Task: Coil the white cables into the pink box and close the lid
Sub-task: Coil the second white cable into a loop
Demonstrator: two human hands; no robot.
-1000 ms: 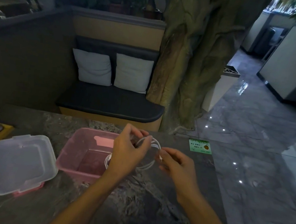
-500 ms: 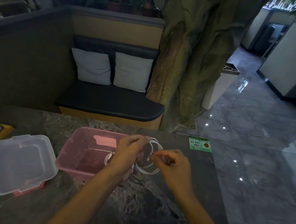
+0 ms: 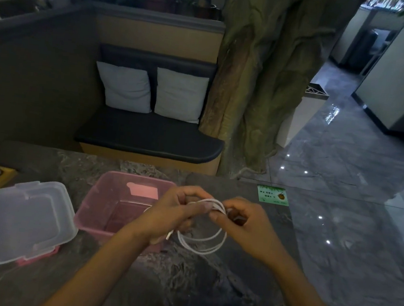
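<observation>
Head view | left hand and right hand fingers pinching thin white cable coil above dark stone counter, beside open translucent pink plastic box | clear lid left | advice: keep loops even, pinched.

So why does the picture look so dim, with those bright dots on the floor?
Head view: the room is dimly lit, so the table and hands look murky; the dots are lights mirrored in the glossy floor; the wide lens bends the edges.
</observation>
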